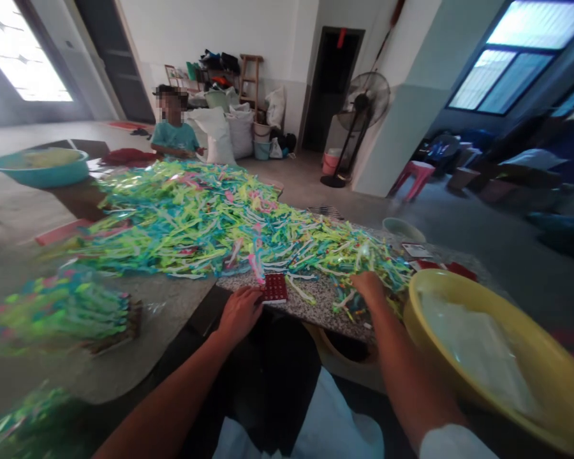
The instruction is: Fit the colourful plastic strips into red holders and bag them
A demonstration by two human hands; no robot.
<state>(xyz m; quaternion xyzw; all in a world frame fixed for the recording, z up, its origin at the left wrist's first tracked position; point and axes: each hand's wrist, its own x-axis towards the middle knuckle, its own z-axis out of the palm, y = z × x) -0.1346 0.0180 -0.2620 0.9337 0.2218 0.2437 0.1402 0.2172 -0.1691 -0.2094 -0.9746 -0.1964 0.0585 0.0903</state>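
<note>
A large heap of green, blue, white and pink strips [210, 217] covers the speckled stone table [316, 296]. Near the table's front edge lies a small dark red tray with rows of light marks [274, 287]. My left hand [240, 312] touches its left side, fingers bent around the edge. My right hand [367, 284] reaches into the right end of the heap; its fingertips are among the strips, and what they hold, if anything, is hidden.
On the right stands a yellow basin [421, 319] with clear plastic bags. Bundled strips in plastic [71, 309] lie at the left. A blue basin [43, 172], a child [173, 137] and a fan [363, 102] are farther back.
</note>
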